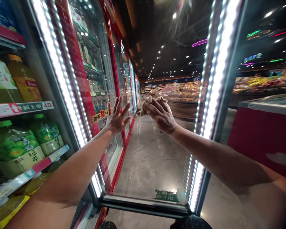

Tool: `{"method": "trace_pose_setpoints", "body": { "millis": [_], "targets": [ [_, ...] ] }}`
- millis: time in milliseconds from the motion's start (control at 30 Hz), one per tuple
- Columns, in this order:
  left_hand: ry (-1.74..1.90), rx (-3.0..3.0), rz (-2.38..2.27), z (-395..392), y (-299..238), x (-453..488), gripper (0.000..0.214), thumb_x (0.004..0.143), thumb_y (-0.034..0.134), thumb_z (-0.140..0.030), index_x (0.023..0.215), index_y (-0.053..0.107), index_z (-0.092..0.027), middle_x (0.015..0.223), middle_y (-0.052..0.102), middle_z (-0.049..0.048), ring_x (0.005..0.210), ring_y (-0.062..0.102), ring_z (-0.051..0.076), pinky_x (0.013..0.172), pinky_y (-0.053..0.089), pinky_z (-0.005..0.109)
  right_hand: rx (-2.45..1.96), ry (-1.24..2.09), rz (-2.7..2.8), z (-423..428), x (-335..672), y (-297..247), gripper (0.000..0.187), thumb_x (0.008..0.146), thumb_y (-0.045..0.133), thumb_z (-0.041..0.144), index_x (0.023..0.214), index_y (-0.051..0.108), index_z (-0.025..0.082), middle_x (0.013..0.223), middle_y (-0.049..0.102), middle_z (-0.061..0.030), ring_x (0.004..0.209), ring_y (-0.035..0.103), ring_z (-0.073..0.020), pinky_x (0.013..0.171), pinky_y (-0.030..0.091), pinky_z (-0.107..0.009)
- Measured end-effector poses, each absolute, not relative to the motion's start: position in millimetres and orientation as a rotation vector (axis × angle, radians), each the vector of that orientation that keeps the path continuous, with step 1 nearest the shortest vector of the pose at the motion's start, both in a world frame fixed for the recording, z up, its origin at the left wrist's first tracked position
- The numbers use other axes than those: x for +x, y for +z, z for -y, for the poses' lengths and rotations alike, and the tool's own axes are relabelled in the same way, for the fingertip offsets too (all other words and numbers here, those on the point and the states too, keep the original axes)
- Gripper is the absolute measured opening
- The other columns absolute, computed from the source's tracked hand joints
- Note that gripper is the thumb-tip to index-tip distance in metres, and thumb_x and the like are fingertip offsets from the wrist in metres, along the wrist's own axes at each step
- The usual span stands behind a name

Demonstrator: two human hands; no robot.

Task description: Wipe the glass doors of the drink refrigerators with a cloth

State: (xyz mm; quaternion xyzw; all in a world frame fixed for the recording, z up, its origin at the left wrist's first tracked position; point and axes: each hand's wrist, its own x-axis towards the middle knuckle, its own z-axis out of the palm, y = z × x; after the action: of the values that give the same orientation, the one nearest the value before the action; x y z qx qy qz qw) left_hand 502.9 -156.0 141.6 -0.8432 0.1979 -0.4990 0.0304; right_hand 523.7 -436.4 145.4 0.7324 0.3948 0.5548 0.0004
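A glass cooler door (147,205) with bright LED strips down both sides stands open in front of me. My left hand (118,117) is spread with its fingers apart, palm toward the pane, and appears to rest flat on the glass. Right of it, at about the same height, my right hand (162,116) presses a crumpled beige cloth (146,106) against the pane. Part of the cloth is hidden under the palm; its edges stick out past the fingers. A dark green sticker (168,195) with reversed lettering is at the bottom of the glass.
Shelves at the left hold green tea bottles (16,146) and other drinks, with a price strip (28,108) along the edge. Red-framed coolers (116,63) line the aisle beyond the door. At the right stands a red chest freezer (264,136). Produce displays (259,82) lie behind.
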Motion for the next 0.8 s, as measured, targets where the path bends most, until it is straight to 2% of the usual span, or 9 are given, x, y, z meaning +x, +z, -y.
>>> {"method": "trace_pose_setpoints", "body": {
  "millis": [167,400,500,633,700,800],
  "targets": [
    [-1.515,-2.622,-0.647,147,144,503,0.081,0.099,0.048,-0.043,0.165,0.01,-0.017,0.171,0.012,0.0154,0.16,0.002,0.027,0.126,-0.005,0.057,2.322,1.869,-1.158,419,531,175,0.05,0.103,0.043,0.019,0.153,0.049,0.027,0.161,0.044,-0.0038,0.155,0.03,-0.0259,0.128,0.022,-0.053],
    [-1.462,-2.529,-0.714,133,147,497,0.08,0.101,0.045,-0.039,0.165,0.0,-0.02,0.171,0.017,0.0141,0.159,0.01,0.027,0.128,0.005,0.057,2.247,1.761,-1.359,394,529,151,0.054,0.102,0.043,0.013,0.153,0.047,0.03,0.157,0.05,-0.0041,0.152,0.036,-0.0246,0.127,0.028,-0.051],
    [-1.415,-2.507,-0.731,118,149,494,0.076,0.102,0.046,-0.036,0.166,0.006,-0.028,0.172,0.015,0.0099,0.159,0.009,0.027,0.129,0.01,0.058,2.206,1.759,-1.392,388,530,162,0.054,0.102,0.045,0.013,0.153,0.047,0.031,0.158,0.049,-0.0035,0.152,0.036,-0.0247,0.126,0.029,-0.051],
    [-1.492,-2.557,-0.542,98,149,492,0.068,0.098,0.055,-0.036,0.16,0.028,-0.044,0.173,-0.004,0.0002,0.158,-0.004,0.038,0.124,0.01,0.071,2.249,1.879,-1.303,374,531,176,0.053,0.102,0.044,0.013,0.152,0.048,0.029,0.16,0.046,-0.0032,0.153,0.033,-0.0269,0.127,0.027,-0.054],
    [-1.489,-2.6,-0.469,91,147,491,0.065,0.098,0.055,-0.039,0.158,0.031,-0.046,0.173,-0.008,-0.0024,0.157,-0.008,0.041,0.12,0.01,0.076,2.266,1.89,-1.291,367,531,170,0.052,0.102,0.044,0.014,0.152,0.05,0.028,0.159,0.047,-0.0033,0.154,0.033,-0.0276,0.127,0.027,-0.054],
    [-1.436,-2.646,-0.45,87,143,489,0.065,0.098,0.054,-0.043,0.159,0.031,-0.044,0.173,-0.006,-0.0013,0.157,-0.01,0.041,0.119,0.01,0.078,2.232,1.785,-1.396,357,529,157,0.05,0.103,0.043,0.014,0.151,0.051,0.028,0.157,0.05,-0.0041,0.153,0.035,-0.026,0.127,0.029,-0.053]
  ]
}}
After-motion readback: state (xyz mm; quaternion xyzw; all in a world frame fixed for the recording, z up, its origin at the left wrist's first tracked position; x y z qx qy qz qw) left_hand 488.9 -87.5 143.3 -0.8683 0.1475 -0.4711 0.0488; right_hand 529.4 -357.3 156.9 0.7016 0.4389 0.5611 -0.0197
